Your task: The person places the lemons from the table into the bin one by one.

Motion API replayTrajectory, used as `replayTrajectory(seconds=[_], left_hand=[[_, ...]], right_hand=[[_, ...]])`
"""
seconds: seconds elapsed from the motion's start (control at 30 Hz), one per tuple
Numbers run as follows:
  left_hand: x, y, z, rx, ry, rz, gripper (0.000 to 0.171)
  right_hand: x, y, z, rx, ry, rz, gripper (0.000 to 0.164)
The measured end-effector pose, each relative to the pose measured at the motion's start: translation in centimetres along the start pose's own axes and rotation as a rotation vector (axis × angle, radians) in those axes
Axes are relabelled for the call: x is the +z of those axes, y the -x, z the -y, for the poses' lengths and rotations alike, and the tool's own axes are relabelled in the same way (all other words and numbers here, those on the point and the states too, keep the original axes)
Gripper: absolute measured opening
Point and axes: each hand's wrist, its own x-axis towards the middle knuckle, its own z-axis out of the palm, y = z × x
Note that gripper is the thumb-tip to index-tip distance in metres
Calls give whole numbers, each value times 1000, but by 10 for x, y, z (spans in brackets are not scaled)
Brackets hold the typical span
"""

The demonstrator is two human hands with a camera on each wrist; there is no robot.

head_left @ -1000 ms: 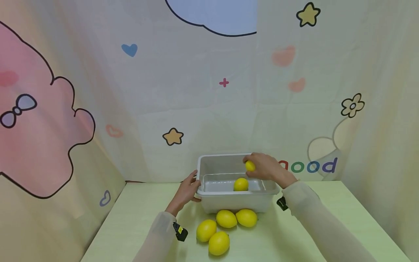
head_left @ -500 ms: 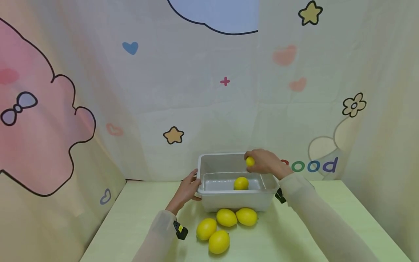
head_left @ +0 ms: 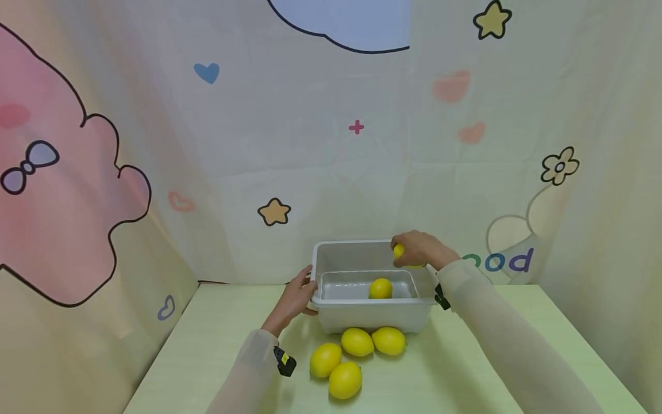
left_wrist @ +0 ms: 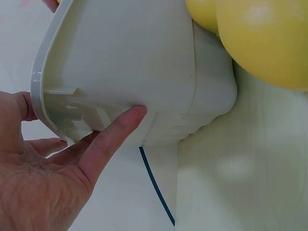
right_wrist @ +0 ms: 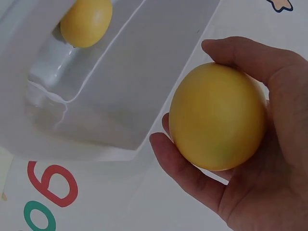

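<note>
A pale grey plastic bin (head_left: 372, 316) stands on the table, one lemon (head_left: 381, 288) lying inside it. My left hand (head_left: 299, 292) holds the bin's left end; in the left wrist view its thumb goes over the rim (left_wrist: 37, 77) and its fingers (left_wrist: 115, 132) lie against the outer wall. Over the bin's back right corner, my right hand (head_left: 420, 249) grips a second lemon (right_wrist: 219, 118), thumb and fingers curled round it. That lemon is above the rim and mostly covered by the hand in the head view.
Several lemons sit in front of the bin, the nearest lemon (head_left: 345, 380) toward the table's front; two of them are close to its front wall. The light table (head_left: 207, 333) ends at a printed cloth backdrop (head_left: 331, 190) just behind the bin.
My right hand has risen slightly and shifted right, still gripping its lemon. The left hand stays on the bin. The lemons in and before the bin keep their places.
</note>
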Motion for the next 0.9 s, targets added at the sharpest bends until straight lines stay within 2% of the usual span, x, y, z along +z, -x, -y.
replayTrajectory(seconds=[0.23, 0.5, 0.63, 0.9], left_hand=[[-2, -2, 0, 6, -5, 14, 61], [-2, -2, 0, -1, -2, 17, 62], [-2, -1, 1, 0, 0, 17, 63], [-1, 0, 0, -1, -1, 14, 62]], right_hand=[[-3, -5, 6, 12, -3, 56, 39], [-4, -9, 8, 128, -102, 181, 44], [-2, -14, 6, 185, -134, 213, 46], [4, -21, 6, 199, -24, 259, 46]])
